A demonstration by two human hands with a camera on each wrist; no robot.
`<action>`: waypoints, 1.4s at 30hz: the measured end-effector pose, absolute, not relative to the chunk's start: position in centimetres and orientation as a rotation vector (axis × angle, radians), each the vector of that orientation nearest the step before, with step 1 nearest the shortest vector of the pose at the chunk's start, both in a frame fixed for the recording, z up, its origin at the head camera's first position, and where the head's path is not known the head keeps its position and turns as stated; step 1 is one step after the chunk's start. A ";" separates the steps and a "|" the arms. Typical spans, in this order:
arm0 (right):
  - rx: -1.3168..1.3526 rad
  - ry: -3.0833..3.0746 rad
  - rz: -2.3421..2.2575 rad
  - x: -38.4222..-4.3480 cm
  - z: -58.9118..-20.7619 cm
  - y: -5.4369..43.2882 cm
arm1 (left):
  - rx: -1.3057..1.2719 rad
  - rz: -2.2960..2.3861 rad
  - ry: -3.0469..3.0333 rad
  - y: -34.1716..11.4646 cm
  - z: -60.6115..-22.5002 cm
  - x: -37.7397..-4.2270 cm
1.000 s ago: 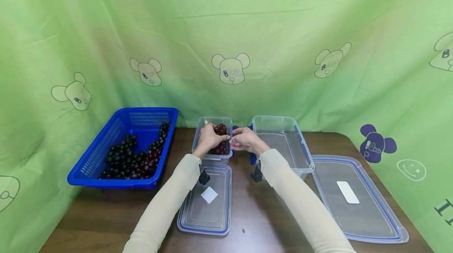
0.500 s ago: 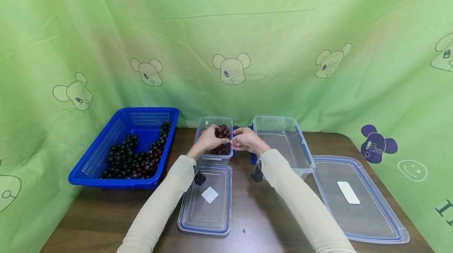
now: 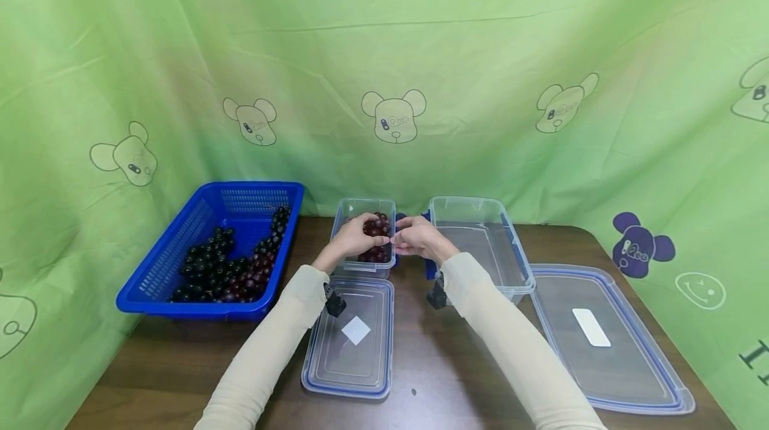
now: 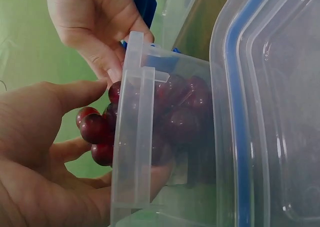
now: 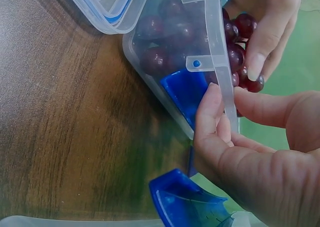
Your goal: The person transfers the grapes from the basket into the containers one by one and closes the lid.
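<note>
A small clear plastic container (image 3: 363,268) stands at the back middle of the table, with dark red grapes (image 3: 377,255) inside. My left hand (image 3: 351,240) reaches in over the rim, thumb and fingers around a bunch of grapes (image 4: 100,137) that pokes above the wall. At the container's right side, my right hand (image 3: 419,238) pinches the rim, thumb inside and fingers outside, as the right wrist view shows. A blue latch (image 5: 187,94) hangs beside those fingers. The left fingertips are partly hidden behind the container wall.
A blue basket (image 3: 192,313) with more dark grapes stands on the left. To the right is a larger clear container (image 3: 474,243) with a blue latch. A small lid (image 3: 348,370) lies in front; a large lid (image 3: 625,376) lies at right. A green curtain (image 3: 480,83) hangs behind.
My left hand has drawn back slightly toward the lower left, staying in the small container and uncovering more of the grapes. The right hand holds its place at the rim.
</note>
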State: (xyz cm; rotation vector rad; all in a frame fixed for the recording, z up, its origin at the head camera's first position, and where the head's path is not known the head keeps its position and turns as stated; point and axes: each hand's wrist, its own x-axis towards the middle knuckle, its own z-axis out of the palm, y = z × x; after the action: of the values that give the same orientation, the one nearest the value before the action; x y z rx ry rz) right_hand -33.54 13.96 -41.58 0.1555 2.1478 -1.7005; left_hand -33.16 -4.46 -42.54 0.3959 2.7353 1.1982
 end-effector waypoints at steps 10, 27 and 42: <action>0.168 2.140 -1.701 -33.5 -41.7 13.8 | 0.320 1.237 2.697 -4.8 -42.4 -33.3; 0.169 2.162 -1.693 -33.3 -41.6 13.9 | 0.295 1.123 2.797 -6.0 -39.6 -33.5; 0.148 2.182 -1.684 -33.3 -41.6 14.1 | 0.275 1.073 2.869 -9.3 -33.7 -33.0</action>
State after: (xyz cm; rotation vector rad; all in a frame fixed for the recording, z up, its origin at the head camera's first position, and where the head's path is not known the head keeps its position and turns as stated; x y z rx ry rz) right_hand -33.28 14.08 -41.62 0.1481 2.1825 -1.6840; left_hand -32.95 -9.31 -33.65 0.2746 2.8692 1.0734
